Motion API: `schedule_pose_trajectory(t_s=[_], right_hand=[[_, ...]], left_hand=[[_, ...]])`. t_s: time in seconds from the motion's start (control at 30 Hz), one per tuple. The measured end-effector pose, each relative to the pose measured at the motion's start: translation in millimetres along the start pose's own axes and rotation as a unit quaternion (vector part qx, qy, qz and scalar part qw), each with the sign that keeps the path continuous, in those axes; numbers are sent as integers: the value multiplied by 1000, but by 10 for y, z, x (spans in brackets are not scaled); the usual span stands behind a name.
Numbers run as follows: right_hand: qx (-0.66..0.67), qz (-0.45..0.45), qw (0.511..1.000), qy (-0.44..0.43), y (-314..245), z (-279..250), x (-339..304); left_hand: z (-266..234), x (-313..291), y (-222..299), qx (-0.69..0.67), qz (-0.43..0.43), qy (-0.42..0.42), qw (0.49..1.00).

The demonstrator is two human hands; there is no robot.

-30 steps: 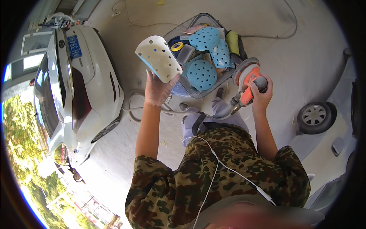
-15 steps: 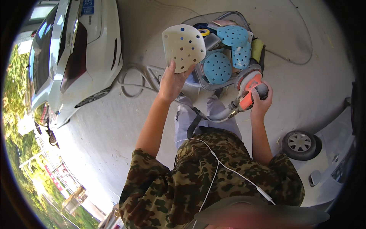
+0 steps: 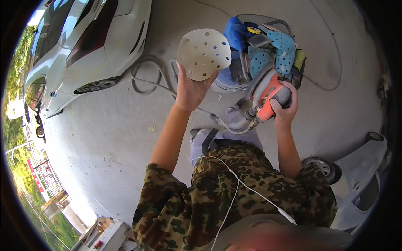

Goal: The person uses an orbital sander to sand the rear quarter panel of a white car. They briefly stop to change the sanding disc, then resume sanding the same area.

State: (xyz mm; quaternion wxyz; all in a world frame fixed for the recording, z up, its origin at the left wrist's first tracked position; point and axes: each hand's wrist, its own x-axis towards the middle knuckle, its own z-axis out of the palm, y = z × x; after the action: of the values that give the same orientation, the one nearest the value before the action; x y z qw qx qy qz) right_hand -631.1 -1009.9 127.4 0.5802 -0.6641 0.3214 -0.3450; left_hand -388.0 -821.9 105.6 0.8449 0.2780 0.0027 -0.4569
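Orange sander [image 3: 270,93] slants, its pad [image 3: 257,81] facing upper left.

A pale grey floor [image 3: 121,138] bore a looped hose [image 3: 133,76], a thin cable [image 3: 331,32] and a parked white car [image 3: 113,46].

The white car [image 3: 119,44] and orange sander [image 3: 273,88] show a vehicle workshop.

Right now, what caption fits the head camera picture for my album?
The left hand holds a cream disc full of holes; the right hand grips an orange sander.
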Motion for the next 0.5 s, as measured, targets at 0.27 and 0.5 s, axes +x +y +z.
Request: schedule_pose_trajectory(t_s=[0.27, 0.5], right_hand=[[285, 57, 927, -236, -613, 1701, -1125], [422, 132, 833, -333, -1041, 3299, -1902]], left_hand=[[-981, -1900, 769, 307, 228, -35, 923], [-1077, -3713, 1396, 519, 307, 62, 795]])
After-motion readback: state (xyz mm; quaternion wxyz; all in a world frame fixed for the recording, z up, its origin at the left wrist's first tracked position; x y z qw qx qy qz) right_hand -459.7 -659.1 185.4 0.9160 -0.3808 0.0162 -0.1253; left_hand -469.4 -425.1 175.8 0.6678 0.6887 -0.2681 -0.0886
